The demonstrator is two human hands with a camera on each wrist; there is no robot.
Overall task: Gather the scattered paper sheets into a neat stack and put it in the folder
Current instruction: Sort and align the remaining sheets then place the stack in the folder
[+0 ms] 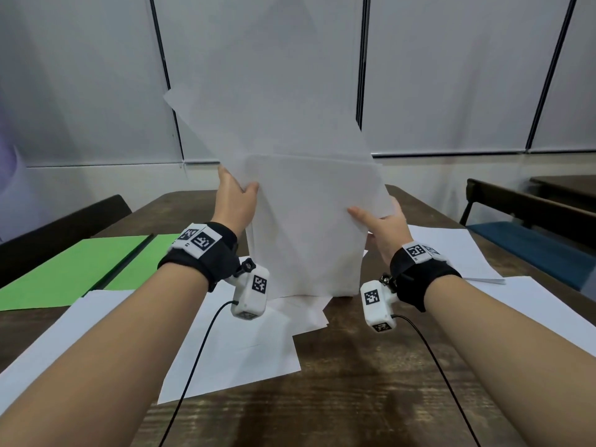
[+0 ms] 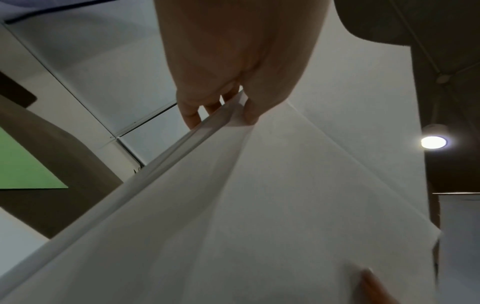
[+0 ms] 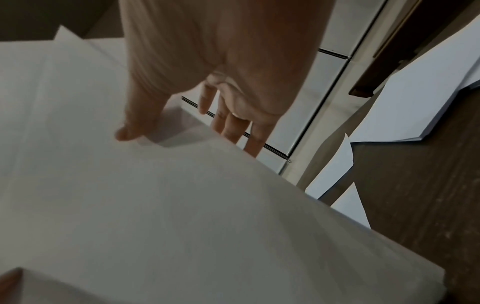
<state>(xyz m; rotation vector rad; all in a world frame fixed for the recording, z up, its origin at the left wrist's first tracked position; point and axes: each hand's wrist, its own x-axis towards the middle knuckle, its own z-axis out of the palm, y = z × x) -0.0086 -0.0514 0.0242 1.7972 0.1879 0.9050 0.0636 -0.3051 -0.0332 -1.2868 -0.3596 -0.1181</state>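
Both hands held a bundle of white paper sheets (image 1: 309, 221) upright over the middle of the brown wooden surface (image 1: 354, 382), the bundle's lower edge resting on loose sheets there. The left hand (image 1: 233, 201) pinched the bundle's left edge, thumb on the near face and fingers behind; in the left wrist view the fingers (image 2: 192, 117) wrapped behind the sheet edges with the thumb pressed on the front. The right hand (image 1: 383, 227) pinched the right edge in the same way, thumb on the near face; the right wrist view showed the thumb (image 3: 137, 123) flat on the paper and the other fingers reaching behind it. The sheets in the bundle were not aligned: several stood taller and tilted to the left behind the nearest one.

A green folder (image 1: 74, 269) lay open and flat at the surface's left side, well apart from the bundle. More white sheets lay on the surface: a large one (image 1: 235, 350) at the near-left under the left forearm, overlapping others below the bundle, and a further group (image 1: 451, 253) toward the right edge. Each wrist carried a black strap with printed markers and a small white camera with a black cable.
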